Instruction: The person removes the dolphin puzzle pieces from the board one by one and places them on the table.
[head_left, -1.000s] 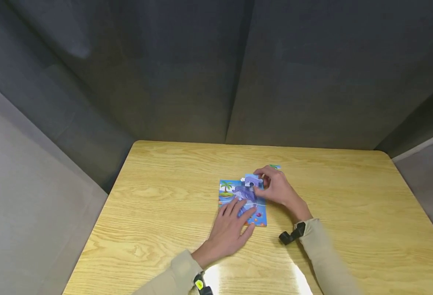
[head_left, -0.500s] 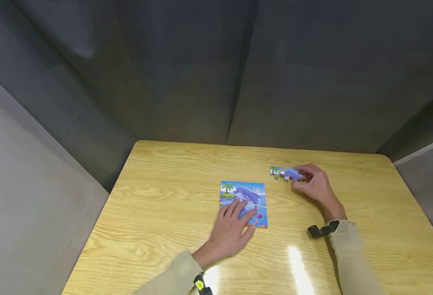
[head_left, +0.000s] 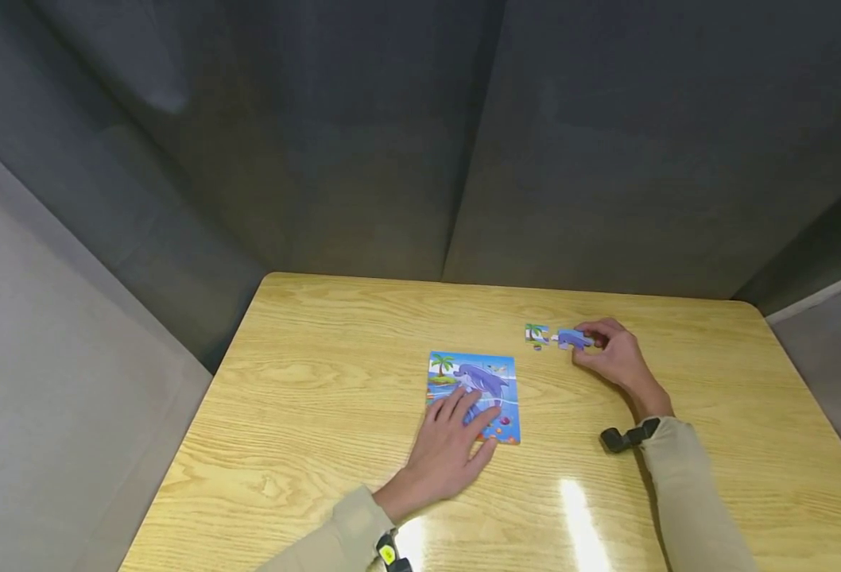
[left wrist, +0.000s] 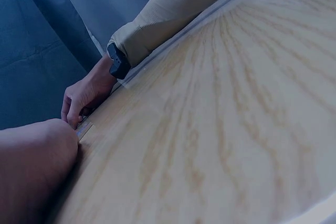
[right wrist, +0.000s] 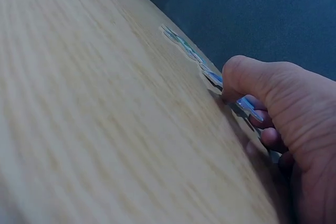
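My left hand (head_left: 445, 449) rests with spread fingers on the lower part of a square dolphin picture (head_left: 488, 375), covering some of it. To the right and farther back, my right hand (head_left: 615, 356) pinches a purple-and-blue dolphin jigsaw piece (head_left: 572, 339) between thumb and fingers. This piece lies just right of a palm-tree jigsaw piece (head_left: 536, 332); whether the two touch I cannot tell. In the right wrist view, the thumb hides part of the dolphin piece (right wrist: 251, 108), which sits at or just above the tabletop.
The wooden table (head_left: 320, 381) reaches its back edge a little beyond the pieces. Dark curtains (head_left: 363, 143) hang behind it. A pale panel (head_left: 48, 381) stands at the left. Light glares off the table's front.
My right hand has carried the dolphin piece from over the square picture rightward to beside the palm-tree piece, then shifted it slightly right. My left hand has stayed on the picture.
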The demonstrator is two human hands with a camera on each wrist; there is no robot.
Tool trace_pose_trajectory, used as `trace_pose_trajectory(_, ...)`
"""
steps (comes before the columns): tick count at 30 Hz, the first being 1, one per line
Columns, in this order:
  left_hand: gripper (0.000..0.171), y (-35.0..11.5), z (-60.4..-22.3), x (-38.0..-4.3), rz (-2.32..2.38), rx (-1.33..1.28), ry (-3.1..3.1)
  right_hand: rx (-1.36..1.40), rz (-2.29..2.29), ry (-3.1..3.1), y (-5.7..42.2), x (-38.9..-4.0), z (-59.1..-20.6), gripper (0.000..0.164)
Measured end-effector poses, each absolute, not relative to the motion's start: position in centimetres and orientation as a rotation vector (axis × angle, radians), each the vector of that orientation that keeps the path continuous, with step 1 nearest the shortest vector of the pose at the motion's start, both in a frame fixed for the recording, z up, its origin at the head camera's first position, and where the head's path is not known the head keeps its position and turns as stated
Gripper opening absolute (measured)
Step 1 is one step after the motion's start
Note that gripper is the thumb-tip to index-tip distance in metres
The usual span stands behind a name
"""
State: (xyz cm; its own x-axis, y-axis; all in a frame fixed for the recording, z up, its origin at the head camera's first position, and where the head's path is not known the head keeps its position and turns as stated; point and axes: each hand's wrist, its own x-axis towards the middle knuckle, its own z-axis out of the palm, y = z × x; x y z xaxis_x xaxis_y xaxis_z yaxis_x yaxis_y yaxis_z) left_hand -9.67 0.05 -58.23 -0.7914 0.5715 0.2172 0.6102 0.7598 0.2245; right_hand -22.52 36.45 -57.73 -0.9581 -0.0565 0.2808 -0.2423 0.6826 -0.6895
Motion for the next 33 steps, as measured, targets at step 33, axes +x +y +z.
trace_pose_trajectory(33, 0.051, 0.0, -58.3, -9.7, -0.419, -0.953, -2.802, 0.183, 1.324, -2.55, 35.1, -21.2, -57.1, 0.036)
